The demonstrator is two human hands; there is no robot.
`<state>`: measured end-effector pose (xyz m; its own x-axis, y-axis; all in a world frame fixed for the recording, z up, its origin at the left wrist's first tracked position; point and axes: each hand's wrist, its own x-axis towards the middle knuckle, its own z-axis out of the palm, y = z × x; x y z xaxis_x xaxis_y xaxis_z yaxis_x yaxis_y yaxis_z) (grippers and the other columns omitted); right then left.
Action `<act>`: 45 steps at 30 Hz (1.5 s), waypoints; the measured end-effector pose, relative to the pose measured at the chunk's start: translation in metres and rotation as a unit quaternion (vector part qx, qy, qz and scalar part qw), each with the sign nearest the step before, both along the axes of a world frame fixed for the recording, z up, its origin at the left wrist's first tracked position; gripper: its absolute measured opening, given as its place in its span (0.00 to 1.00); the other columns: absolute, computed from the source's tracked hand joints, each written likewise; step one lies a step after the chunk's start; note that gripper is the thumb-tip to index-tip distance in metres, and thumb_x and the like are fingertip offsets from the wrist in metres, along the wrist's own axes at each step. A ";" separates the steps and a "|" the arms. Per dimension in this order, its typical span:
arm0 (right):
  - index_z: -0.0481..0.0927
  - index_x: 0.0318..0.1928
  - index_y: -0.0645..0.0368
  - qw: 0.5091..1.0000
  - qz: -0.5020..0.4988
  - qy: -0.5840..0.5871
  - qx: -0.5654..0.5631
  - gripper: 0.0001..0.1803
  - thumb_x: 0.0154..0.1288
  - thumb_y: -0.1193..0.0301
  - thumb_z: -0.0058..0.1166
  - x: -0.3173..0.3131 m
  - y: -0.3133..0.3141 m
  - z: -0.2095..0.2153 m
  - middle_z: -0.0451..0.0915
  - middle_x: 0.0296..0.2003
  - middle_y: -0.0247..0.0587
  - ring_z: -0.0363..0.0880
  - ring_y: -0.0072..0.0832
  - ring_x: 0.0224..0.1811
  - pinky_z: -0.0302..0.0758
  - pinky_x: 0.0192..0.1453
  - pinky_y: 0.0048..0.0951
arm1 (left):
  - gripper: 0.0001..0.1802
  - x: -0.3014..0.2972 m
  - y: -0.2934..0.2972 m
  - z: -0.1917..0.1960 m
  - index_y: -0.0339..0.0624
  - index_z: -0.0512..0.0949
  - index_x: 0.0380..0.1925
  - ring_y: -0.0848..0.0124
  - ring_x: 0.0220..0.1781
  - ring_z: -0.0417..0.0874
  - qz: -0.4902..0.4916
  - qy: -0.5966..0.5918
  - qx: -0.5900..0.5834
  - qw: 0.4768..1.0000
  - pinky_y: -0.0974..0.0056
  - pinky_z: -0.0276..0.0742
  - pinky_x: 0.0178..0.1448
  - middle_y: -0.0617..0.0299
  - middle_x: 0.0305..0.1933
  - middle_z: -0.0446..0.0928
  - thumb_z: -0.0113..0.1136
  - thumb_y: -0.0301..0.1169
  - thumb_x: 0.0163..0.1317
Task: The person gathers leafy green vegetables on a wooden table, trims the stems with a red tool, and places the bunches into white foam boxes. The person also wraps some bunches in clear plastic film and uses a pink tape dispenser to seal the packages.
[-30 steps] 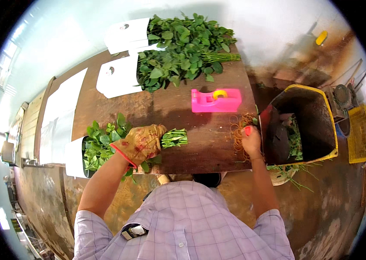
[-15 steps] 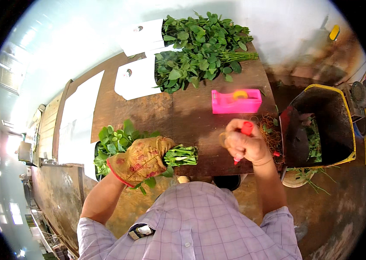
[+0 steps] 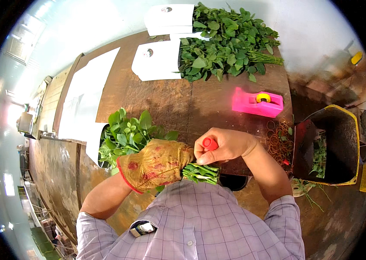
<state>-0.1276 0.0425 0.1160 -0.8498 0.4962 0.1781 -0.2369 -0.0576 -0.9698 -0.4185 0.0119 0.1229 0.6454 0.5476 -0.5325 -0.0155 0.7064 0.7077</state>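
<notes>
My left hand (image 3: 157, 164), in a stained tan glove with a red cuff, is closed around a bunch of leafy green stems (image 3: 201, 173). Their cut ends point right, while the leaves spread out left of the glove beside a white paper wrap (image 3: 93, 148). Bare and closed, my right hand (image 3: 229, 145) grips a red-handled tool (image 3: 210, 143), whose round end shows above the fist; its other end is hidden. The right fingers are right at the stems, just past the glove. Whether they hold a rubber band too, I cannot tell.
A pink tape dispenser (image 3: 258, 103) stands on the brown table (image 3: 148, 97), with a heap of rubber bands (image 3: 279, 141) near the right edge. Wrapped bunches (image 3: 222, 52) lie at the back, white paper sheets (image 3: 85, 95) at left. A yellow-rimmed bin (image 3: 357, 143) is at right.
My right hand has moved left with the red-handled tool, from over the table to the stem ends. A tan band looped at its fingers earlier is no longer visible. My left hand shifted slightly right.
</notes>
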 end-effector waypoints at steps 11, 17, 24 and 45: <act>0.73 0.33 0.56 0.914 -0.238 0.132 -0.300 0.12 0.64 0.64 0.60 -0.059 -0.013 -0.138 0.70 0.23 0.22 0.66 0.12 0.22 0.60 0.24 0.15 | 0.18 0.005 0.019 -0.013 0.36 0.68 0.57 0.65 0.53 0.79 0.039 -0.175 -0.161 0.971 0.64 0.79 0.56 0.54 0.54 0.74 0.49 0.29 0.68; 0.72 0.31 0.57 0.868 -0.382 0.155 -0.276 0.09 0.67 0.67 0.52 -0.070 -0.038 -0.130 0.68 0.22 0.32 0.65 0.23 0.18 0.64 0.21 0.27 | 0.16 0.071 0.098 0.042 0.38 0.73 0.42 0.63 0.46 0.81 -0.264 0.349 0.751 0.494 0.64 0.78 0.47 0.55 0.38 0.76 0.58 0.31 0.52; 0.74 0.24 0.62 0.888 -0.218 -0.257 0.313 0.18 0.61 0.59 0.59 -0.103 0.012 0.050 0.70 0.15 0.43 0.76 0.44 0.22 0.75 0.32 0.42 | 0.16 0.107 0.101 -0.025 0.46 0.74 0.46 0.65 0.50 0.81 -0.321 0.458 0.673 0.484 0.64 0.79 0.48 0.58 0.44 0.79 0.55 0.35 0.57; 0.68 0.21 0.47 0.697 -0.514 0.194 -0.461 0.21 0.66 0.53 0.56 0.033 -0.019 -0.091 0.79 0.24 0.42 0.62 0.16 0.10 0.60 0.15 0.21 | 0.18 0.135 0.084 -0.067 0.41 0.73 0.45 0.55 0.43 0.84 -0.351 0.465 0.643 0.497 0.56 0.81 0.43 0.52 0.41 0.80 0.61 0.31 0.53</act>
